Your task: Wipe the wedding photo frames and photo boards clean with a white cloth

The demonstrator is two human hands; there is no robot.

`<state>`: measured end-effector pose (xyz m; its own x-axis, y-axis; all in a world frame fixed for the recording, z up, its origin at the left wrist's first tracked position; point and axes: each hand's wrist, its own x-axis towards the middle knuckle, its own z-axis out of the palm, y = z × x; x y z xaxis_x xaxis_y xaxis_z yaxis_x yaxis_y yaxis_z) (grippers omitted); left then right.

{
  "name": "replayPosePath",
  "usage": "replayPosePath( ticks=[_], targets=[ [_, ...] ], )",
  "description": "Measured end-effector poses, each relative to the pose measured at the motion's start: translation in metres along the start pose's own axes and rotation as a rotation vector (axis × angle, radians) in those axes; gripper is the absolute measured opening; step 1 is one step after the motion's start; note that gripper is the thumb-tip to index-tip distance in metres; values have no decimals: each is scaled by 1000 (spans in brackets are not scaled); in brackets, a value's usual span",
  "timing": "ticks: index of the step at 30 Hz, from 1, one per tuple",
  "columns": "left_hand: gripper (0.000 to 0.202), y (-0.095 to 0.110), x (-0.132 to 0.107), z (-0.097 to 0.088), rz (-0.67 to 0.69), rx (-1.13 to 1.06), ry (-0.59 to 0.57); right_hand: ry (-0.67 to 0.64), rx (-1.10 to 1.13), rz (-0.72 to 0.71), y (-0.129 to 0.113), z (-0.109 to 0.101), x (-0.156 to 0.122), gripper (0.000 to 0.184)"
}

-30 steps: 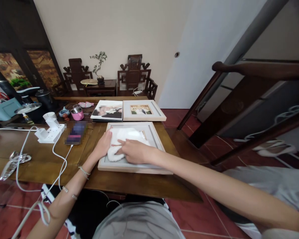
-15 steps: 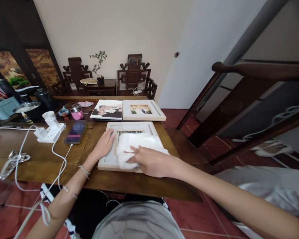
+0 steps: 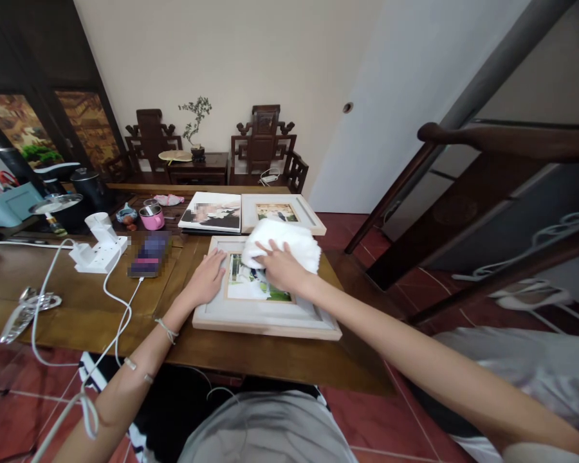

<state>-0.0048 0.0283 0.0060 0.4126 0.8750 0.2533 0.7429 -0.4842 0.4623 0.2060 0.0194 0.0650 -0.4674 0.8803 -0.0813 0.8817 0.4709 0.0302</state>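
Left hand [image 3: 207,280] lying open, flat on near frame [image 3: 265,318] left border, pinning it steady; right hand [image 3: 282,267] gripping bunched white cloth [image 3: 287,239], pressing it onto far glass.

Phone [image 3: 149,254] lies flat on the wooden table [image 3: 77,308]. Just left of the phone sits a white power strip [image 3: 100,247]. Behind the phone is a pink cup [image 3: 152,218], and to its back-right a photo print [image 3: 211,212] and a pale frame [image 3: 302,209]. Far behind the phone, carved chairs [image 3: 263,145] flank a potted plant [image 3: 196,125].
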Motion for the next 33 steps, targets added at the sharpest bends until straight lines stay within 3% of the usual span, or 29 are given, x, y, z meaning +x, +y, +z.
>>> replayPosePath(
  ticks=[3,7,12,16,19,25,28,33],
  targets=[
    [44,-2,0,2,-14,-46,54,-25,28,-103,-25,0,2,64],
    [49,-4,-1,4,-16,-70,91,-129,76,-226,-42,-17,-30,59],
    [52,-5,-2,6,2,-84,104,-315,186,-273,-34,-50,-101,57],
    [53,-3,-2,5,0,-129,117,-248,300,-166,-16,-58,-137,57],
    [53,-1,-2,4,-9,-130,104,-190,251,-44,3,-44,-129,63],
    [53,0,-3,2,-13,-151,113,-4,98,39,35,-6,-69,71],
    [52,-2,-3,3,-2,-158,143,49,58,48,34,4,-56,68],
    [47,0,-4,3,-10,-165,182,48,43,13,21,6,-63,62]
  ],
)
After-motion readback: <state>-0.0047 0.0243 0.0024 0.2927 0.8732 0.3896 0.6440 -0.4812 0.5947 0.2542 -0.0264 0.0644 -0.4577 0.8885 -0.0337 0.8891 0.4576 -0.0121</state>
